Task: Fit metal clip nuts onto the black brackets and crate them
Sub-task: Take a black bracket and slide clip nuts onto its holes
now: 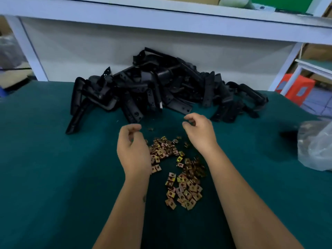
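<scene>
Stretching across nearly the whole view, the worktop (53,168) wears a dark green cloth covering, with a white shelf frame (161,18) rising behind it. Against that frame lies a broad heap of black angled plastic brackets (152,87), tumbled over one another at the worktop's far side. A crumpled clear plastic bag (316,146) sits at the right edge. Nearer the person, a loose scatter of small square brass-coloured metal clip nuts (179,177) spreads over the cloth between the two bare forearms. The left hand (133,150) hovers over the left part of that scatter, fingers curled inward; whether it holds a nut I cannot tell. The right hand (199,133) hangs just short of the bracket heap, fingers loosely curled, grasping nothing visible.
</scene>
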Demonstrator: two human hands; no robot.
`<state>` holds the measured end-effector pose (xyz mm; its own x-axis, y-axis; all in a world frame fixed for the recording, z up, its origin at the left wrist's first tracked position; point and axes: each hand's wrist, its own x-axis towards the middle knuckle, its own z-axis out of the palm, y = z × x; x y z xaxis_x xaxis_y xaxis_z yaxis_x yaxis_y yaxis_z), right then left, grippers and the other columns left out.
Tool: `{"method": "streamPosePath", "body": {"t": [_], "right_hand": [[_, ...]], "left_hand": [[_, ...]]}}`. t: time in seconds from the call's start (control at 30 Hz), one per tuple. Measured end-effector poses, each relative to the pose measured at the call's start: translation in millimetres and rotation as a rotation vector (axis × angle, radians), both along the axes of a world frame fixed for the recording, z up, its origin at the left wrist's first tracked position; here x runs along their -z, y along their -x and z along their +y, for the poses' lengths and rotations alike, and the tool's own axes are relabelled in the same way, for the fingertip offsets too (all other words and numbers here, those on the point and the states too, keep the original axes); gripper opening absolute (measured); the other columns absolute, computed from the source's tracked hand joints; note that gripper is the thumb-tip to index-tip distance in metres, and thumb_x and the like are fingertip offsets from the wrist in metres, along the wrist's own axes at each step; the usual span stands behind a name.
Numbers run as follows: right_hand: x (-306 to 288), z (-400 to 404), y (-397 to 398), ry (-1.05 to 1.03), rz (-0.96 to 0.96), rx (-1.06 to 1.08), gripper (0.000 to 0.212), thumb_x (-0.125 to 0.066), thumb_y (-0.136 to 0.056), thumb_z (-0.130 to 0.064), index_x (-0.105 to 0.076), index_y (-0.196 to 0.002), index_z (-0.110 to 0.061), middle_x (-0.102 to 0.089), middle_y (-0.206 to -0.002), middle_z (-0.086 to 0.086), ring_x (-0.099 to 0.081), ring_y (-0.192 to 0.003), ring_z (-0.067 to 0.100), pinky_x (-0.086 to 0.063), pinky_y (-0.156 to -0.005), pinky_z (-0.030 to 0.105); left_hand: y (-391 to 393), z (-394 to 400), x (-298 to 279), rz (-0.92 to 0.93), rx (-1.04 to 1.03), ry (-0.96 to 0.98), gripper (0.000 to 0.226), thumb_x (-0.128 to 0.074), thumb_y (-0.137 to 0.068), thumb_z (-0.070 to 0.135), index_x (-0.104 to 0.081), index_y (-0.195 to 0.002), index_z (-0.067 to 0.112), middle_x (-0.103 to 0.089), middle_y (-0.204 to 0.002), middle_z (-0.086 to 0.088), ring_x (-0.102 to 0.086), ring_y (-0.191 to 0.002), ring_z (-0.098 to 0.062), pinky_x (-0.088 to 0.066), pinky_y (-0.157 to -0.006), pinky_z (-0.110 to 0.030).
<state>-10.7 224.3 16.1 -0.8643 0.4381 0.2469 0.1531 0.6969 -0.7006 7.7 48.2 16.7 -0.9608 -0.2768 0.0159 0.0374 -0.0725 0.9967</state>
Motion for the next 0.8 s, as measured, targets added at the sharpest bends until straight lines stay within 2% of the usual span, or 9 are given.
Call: {"method": "streamPosePath", "body": {"t": [0.07,0.1,0.23,0.3,0.37,0.43,0.5,0.63,0.8], "right_hand": [[-4,2,26,-0.031,-0.059,0.023,0.036,-0.058,-0.094,-0.036,-0.058,-0.127,-0.024,-0.052,-0.128,0.003,-0.042,-0.125,0.024,-0.038,-0.102,0.035],[-6,0,40,-0.039,-0.077,0.029,0.04,-0.058,-0.093,-0.04,-0.055,-0.13,-0.025,-0.049,-0.131,0.004,-0.038,-0.127,0.025,-0.035,-0.102,0.035],[-17,-20,92,-0.005,-0.057,-0.012,0.058,-0.059,-0.092,-0.048,-0.039,-0.143,-0.031,-0.034,-0.145,0.004,-0.029,-0.135,0.028,-0.035,-0.103,0.042],[-22,-31,113,0.129,-0.096,-0.087,0.076,-0.061,-0.09,-0.054,-0.018,-0.152,-0.041,-0.014,-0.159,0.003,-0.015,-0.145,0.031,-0.032,-0.109,0.05],[-22,-41,130,0.164,-0.182,-0.12,0.083,-0.059,-0.092,-0.054,-0.004,-0.154,-0.045,0.001,-0.162,0.004,-0.006,-0.147,0.033,-0.031,-0.109,0.051],[-17,-49,138,0.128,-0.186,-0.113,0.071,-0.052,-0.1,-0.041,-0.01,-0.156,-0.038,-0.004,-0.159,0.008,-0.034,-0.131,0.032,-0.044,-0.093,0.037],[-10,-56,137,0.151,-0.133,-0.102,0.058,-0.046,-0.104,-0.023,-0.021,-0.156,-0.027,-0.009,-0.16,0.009,-0.052,-0.108,0.028,-0.044,-0.075,0.029],[-7,-44,119,0.149,-0.13,-0.192,0.052,-0.045,-0.103,-0.012,-0.033,-0.153,-0.021,-0.033,-0.157,0.005,-0.042,-0.135,0.028,-0.042,-0.099,0.032],[-31,-21,82,0.047,-0.219,-0.26,0.049,-0.052,-0.101,-0.017,-0.042,-0.149,-0.02,-0.04,-0.154,0.0,-0.041,-0.137,0.023,-0.036,-0.105,0.03]], "left_hand": [[5,-4,-3,-0.012,-0.089,-0.161,0.018,-0.046,-0.1,0.009,-0.061,-0.099,0.019,-0.058,-0.086,0.012,-0.049,-0.049,0.007,-0.04,-0.048,-0.008],[9,-6,-3,-0.034,-0.111,-0.244,0.017,-0.047,-0.1,0.008,-0.06,-0.1,0.018,-0.059,-0.091,0.014,-0.053,-0.055,0.013,-0.044,-0.057,-0.007],[20,-14,-4,-0.139,-0.123,-0.432,0.014,-0.05,-0.1,0.008,-0.06,-0.098,0.018,-0.062,-0.107,0.011,-0.059,-0.094,0.007,-0.047,-0.088,-0.023],[24,-16,-3,-0.146,-0.128,-0.467,0.017,-0.051,-0.1,0.008,-0.06,-0.092,0.019,-0.064,-0.11,0.008,-0.06,-0.1,0.002,-0.051,-0.092,-0.028],[26,-17,-3,-0.137,-0.138,-0.491,0.019,-0.051,-0.1,0.007,-0.06,-0.088,0.018,-0.064,-0.11,0.005,-0.061,-0.103,-0.001,-0.055,-0.09,-0.032],[28,-17,-2,-0.128,-0.15,-0.504,0.02,-0.051,-0.1,0.005,-0.06,-0.086,0.017,-0.064,-0.108,0.004,-0.061,-0.104,-0.003,-0.057,-0.088,-0.034],[30,-18,0,-0.129,-0.155,-0.506,0.019,-0.051,-0.1,0.005,-0.059,-0.086,0.016,-0.064,-0.107,0.004,-0.061,-0.102,-0.003,-0.057,-0.088,-0.034],[31,-18,2,-0.134,-0.135,-0.477,0.019,-0.051,-0.099,0.005,-0.058,-0.087,0.016,-0.062,-0.105,0.005,-0.06,-0.099,-0.003,-0.055,-0.091,-0.032],[33,-16,3,-0.174,-0.041,-0.41,0.019,-0.051,-0.097,0.006,-0.061,-0.09,0.02,-0.063,-0.103,0.008,-0.062,-0.086,0.0,-0.049,-0.078,-0.022]]}}
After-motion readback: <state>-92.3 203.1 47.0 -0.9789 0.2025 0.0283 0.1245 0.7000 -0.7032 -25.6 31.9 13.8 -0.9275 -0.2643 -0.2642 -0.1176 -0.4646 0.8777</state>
